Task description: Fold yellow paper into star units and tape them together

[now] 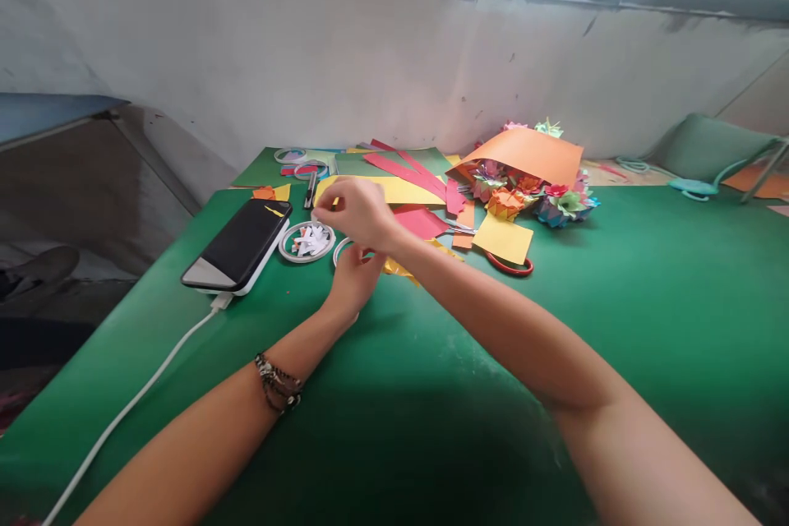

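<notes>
My right hand [361,212] reaches across above my left hand, its thumb and fingers pinched together; whatever they grip is too small to make out. Just left of it, a white tape roll [283,250] lies flat with white paper scraps [312,240] inside its ring. My left hand [356,278] is closed, fingers curled and mostly hidden, beside another white ring [338,253]. Shiny yellow paper [403,269] shows right of that hand; I cannot tell whether the hand grips it.
A phone [237,242] lies on a white block with a white cable [141,394]. Behind are a yellow strip [419,191], red paper [419,222] and a cutter [311,190]. Red-handled scissors [511,267] lie partly under a yellow square [504,238], near paper flowers [558,205] and orange paper [523,152].
</notes>
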A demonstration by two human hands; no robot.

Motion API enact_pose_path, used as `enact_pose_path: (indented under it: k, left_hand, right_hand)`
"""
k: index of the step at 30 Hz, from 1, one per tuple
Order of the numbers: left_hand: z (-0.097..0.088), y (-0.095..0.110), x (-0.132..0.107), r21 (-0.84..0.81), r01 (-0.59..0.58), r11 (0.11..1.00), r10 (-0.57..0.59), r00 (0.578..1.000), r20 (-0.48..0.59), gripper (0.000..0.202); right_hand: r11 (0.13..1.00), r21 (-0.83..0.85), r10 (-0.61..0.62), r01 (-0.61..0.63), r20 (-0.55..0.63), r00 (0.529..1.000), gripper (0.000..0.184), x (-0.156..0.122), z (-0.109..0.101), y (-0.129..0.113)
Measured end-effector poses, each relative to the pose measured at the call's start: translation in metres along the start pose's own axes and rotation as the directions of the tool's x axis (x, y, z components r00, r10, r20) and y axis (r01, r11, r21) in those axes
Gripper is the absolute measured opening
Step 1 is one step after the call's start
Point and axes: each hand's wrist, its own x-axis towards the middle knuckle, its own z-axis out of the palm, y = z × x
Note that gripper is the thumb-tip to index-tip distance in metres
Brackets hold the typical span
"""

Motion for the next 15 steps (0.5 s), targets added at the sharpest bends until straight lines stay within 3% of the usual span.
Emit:
enact_pose_path:
  k: [4,8,12,15]
  left_hand:
    - [-0.004,0.0,0.0,-0.032,-0.033,0.999,0.03,0.997,-0.067,0.023]
    - [-0.006,-0.001,0.0,-0.014,-0.02,1.0,0.018,0.994,-0.112,0.026]
    - [-0.005,0.0,0.001,-0.015,-0.013,1.0,0.011,0.992,-0.122,0.016]
    - [-0.003,0.001,0.001,0.003,0.054,0.999,-0.053,0.996,-0.073,0.006]
  right_hand:
    - [0.996,-0.067,0.063,-0.053,0.142,0.988,0.013,0.023,0.03,-0.001]
    - [0.986,-0.147,0.096,-0.072,0.164,0.982,0.017,0.03,0.041,-0.004]
    - [0.985,-0.165,0.075,-0.054,0.127,0.989,0.02,0.031,0.034,-0.009]
    - [0.999,-0.045,-0.013,0.012,-0.011,1.0,0.015,0.025,0.013,-0.005]
